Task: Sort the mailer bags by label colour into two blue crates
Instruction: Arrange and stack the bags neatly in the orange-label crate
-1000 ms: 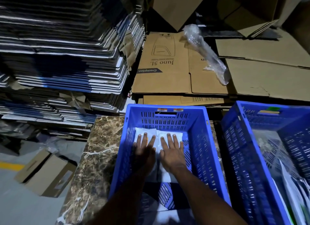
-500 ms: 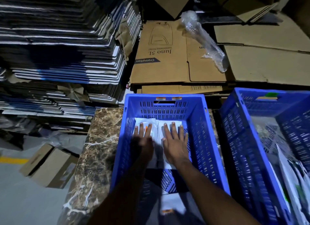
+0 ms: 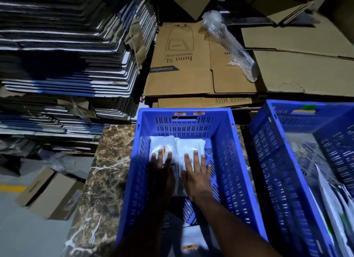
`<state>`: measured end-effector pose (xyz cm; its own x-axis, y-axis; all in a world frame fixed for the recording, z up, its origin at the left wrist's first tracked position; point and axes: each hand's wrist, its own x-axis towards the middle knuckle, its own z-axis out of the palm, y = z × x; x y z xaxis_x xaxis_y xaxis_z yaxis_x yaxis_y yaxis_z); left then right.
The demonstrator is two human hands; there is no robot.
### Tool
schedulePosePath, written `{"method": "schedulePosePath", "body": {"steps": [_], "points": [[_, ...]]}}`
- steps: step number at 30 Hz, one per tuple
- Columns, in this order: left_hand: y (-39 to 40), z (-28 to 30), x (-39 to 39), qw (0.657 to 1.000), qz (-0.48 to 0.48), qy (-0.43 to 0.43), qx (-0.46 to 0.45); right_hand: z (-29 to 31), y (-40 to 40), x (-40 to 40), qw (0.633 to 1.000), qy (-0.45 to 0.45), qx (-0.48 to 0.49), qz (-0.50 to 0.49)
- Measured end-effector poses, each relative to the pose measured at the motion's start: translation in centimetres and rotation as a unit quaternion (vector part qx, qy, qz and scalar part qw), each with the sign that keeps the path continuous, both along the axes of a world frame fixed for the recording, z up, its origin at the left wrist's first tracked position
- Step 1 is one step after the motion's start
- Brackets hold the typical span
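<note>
We are reaching both arms toward twelve o'clock into the left crate (image 3: 226,151), left hand (image 3: 161,172) and right hand (image 3: 197,174) lying flat, fingers straight, pressing white mailer bags (image 3: 189,147).

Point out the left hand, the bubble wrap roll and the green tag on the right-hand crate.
left hand (image 3: 161,167): head view, back of hand.
bubble wrap roll (image 3: 229,43): head view, mid-length.
green tag (image 3: 308,107): head view, its centre.

Your two hands side by side on mailer bags (image 3: 191,147) inside the left crate (image 3: 226,141) on the tabletop (image 3: 107,161), second crate (image 3: 268,161) just right, flattened cartons (image 3: 182,65) behind.
</note>
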<state>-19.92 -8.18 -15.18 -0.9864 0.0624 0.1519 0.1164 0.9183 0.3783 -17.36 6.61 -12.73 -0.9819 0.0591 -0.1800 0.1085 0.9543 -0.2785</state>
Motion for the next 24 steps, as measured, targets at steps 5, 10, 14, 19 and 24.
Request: {"method": "schedulePosePath", "body": {"steps": [5,10,14,19,24], "points": [[-0.9,1.8,-0.5,0.998,-0.052,-0.033,0.007,1.6,-0.3,-0.6,0.998,-0.069,0.011,-0.003],[0.3,7.3,-0.9,0.989,-0.006,-0.131,-0.067,5.3,-0.6,-0.6,0.995,-0.1,-0.013,-0.01],[1.1,10.4,2.9,0.994,-0.045,-0.075,-0.064,8.4,0.0,1.1,0.997,-0.067,-0.018,0.037],[0.7,10.9,7.5,0.931,-0.191,-0.307,0.052,11.1,1.2,5.5,0.996,-0.068,-0.02,0.056],[0.3,11.7,12.2,0.838,-0.317,-0.427,-0.123,11.7,2.9,12.2,0.996,-0.085,-0.01,0.035]]}}
